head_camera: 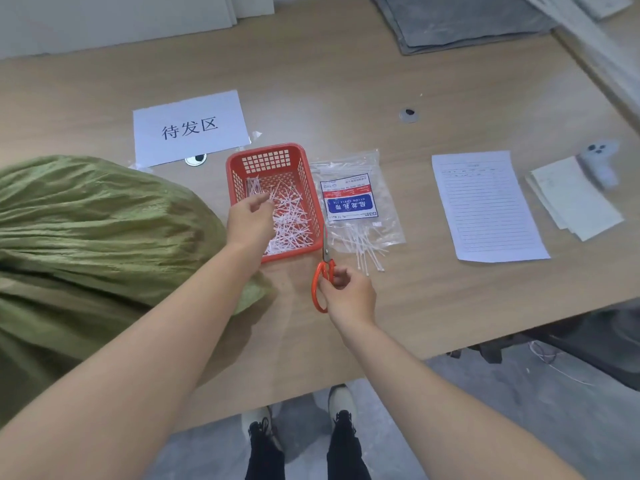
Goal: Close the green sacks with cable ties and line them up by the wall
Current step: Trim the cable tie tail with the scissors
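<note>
A bulging green sack (86, 230) lies on the wooden table (398, 306) at the left, its gathered neck hidden behind my left forearm. My left hand (249, 220) reaches over a red plastic basket (313, 199) of white tie pieces (294, 220). Its fingertips pinch one short white tie piece. My right hand (349, 296) grips orange-handled scissors (320, 285) just in front of the basket, blades pointing away from me. Right of the basket lies a clear bag of white cable ties (356, 202), with several ties spilling from its near end.
A white sign sheet (190, 128) lies behind the basket, with a lined form (485, 206) and a stack of papers (571, 199) at the right. Grey mats (460, 22) lie at the table's far side. The table's near edge runs above my shoes (339, 407).
</note>
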